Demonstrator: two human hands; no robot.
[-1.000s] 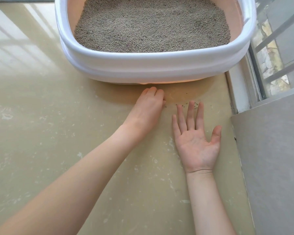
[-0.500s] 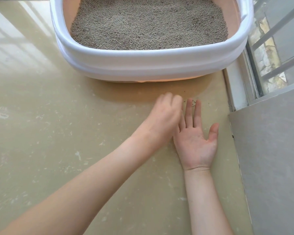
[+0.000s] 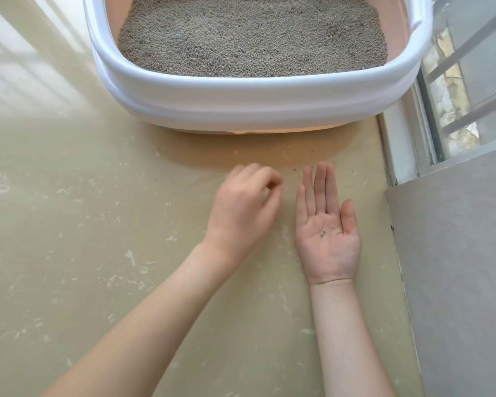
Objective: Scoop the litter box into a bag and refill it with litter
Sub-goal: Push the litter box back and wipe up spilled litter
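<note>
**Stray grains gathered beside a full box**

The glossy beige tiled floor (image 3: 69,253) carries the white-rimmed, pink-walled plastic litter box (image 3: 241,98), which sits just ahead of both hands and is filled level with grey granular litter (image 3: 252,38). The refill looks done; the step in hand appears to be tidying spilled grains. The right hand (image 3: 327,224) lies palm up, fingers straight and released, with a few dark litter grains (image 3: 324,232) on it. The left hand (image 3: 246,207) hovers beside it, fingers curled; whether they pinch a grain I cannot tell. Next comes sweeping the specks near the right fingertips into that palm, which calls for a light touch.
</note>
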